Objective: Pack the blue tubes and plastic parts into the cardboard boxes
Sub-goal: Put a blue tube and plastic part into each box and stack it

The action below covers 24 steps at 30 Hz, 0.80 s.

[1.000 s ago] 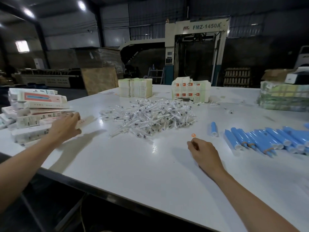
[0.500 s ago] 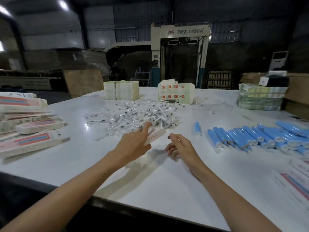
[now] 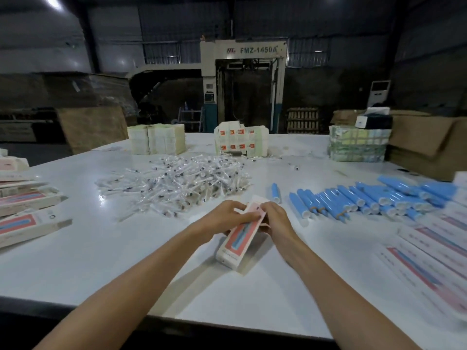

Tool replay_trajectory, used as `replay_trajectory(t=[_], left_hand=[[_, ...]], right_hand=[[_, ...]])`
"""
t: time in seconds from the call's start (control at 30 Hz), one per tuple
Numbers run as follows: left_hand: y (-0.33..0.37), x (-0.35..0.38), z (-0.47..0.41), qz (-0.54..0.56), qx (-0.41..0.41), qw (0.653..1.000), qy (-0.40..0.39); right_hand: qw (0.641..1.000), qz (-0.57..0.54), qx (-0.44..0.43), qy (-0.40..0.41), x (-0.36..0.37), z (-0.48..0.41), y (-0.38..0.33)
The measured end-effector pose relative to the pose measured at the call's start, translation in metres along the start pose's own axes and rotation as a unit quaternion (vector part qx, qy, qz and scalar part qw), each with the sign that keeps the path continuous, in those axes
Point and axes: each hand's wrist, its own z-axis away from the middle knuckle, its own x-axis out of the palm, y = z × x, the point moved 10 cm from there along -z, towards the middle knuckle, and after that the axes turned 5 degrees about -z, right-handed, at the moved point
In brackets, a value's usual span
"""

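Grip of the left hand (image 3: 227, 215) and of the right hand (image 3: 276, 218) is closed on one cardboard box (image 3: 240, 238): the fingers of both curl round its far end, one hand on each side, and nothing else is in them. This box is on the near side of the heap of plastic parts (image 3: 182, 183), just beside it, over the white counter (image 3: 126, 261). Its long axis runs from the person away toward the heap, with the held end pointing at the heap and the printed face up. The near end is low by the counter, but I cannot tell if it touches. A pale flap shows at the held end; if the box is open there I cannot tell. To the right of the heap lie the blue tubes (image 3: 353, 198) in a loose row, with a single tube (image 3: 275, 192) between them and the heap. To the left of the heap lie several formed boxes (image 3: 25, 200); whether they are filled is not visible. Flat cartons (image 3: 429, 248) lie nearer than the tubes, far right of the heap. I judge the task is far from finished: very many tubes and parts wait unpacked, and this box has no tube in it that I can see.
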Motion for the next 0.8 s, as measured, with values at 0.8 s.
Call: replay_trajectory(t=[0.8], left_hand=[[-0.041,-0.013,-0.031,0.309,0.061,0.947,0.070]], right_hand=[[0.737,0.665,-0.101,0.066,-0.018,-0.114,-0.027]])
